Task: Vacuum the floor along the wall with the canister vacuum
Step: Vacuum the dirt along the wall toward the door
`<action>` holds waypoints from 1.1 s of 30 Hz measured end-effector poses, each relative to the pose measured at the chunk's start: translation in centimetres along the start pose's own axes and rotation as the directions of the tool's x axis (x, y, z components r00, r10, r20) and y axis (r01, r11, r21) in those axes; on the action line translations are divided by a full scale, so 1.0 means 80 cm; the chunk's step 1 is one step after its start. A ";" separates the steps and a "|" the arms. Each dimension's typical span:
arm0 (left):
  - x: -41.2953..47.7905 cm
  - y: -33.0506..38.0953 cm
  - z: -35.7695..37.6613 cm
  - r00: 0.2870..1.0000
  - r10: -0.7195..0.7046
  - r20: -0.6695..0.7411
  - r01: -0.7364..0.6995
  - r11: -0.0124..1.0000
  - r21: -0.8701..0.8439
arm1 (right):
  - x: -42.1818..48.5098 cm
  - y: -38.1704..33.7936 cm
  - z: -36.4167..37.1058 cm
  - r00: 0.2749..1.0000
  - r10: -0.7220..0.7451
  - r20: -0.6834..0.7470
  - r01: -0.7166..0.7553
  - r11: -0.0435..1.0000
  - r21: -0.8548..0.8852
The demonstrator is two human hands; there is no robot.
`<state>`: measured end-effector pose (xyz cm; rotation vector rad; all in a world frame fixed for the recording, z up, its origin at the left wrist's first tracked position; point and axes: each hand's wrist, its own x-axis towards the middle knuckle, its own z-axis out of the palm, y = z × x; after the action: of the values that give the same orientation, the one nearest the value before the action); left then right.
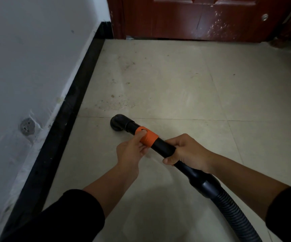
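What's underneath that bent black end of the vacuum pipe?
The elbow nozzle of the vacuum wand sits over pale floor tile, right by a grout line. Its mouth faces down, so any dust directly beneath it is hidden.

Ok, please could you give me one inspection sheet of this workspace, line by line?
Surface: pale tiled floor, dusty near the wall.
Job's things: black tube with orange collar; elbow nozzle aimed at the floor.
Clutter: dirt specks ahead of the nozzle.
Hands: left hand pinches the orange collar; right hand grips the black tube.
Cables: nothing seen; ribbed hose leaves lower right.
Surroundings: white wall, black baseboard, red-brown door.
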<state>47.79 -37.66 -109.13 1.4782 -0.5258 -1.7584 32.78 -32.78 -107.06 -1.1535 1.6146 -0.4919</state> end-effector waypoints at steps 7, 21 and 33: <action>0.012 0.015 -0.032 0.997 0.033 -0.068 -0.034 0.999 -0.011 | 0.022 -0.018 0.028 0.999 -0.032 0.044 0.031 0.999 0.037; 0.048 0.029 -0.059 0.983 0.037 -0.180 -0.050 0.996 -0.068 | 0.059 -0.045 0.052 0.992 -0.088 0.085 0.087 0.996 0.014; 0.093 0.062 -0.081 0.962 0.091 -0.257 -0.118 0.989 -0.093 | 0.118 -0.074 0.081 0.988 -0.148 0.037 0.151 0.983 -0.101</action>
<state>55.12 -45.43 -111.91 1.5413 -0.3646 -1.4671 41.27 -42.15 -109.68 -1.3606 1.5504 -0.4898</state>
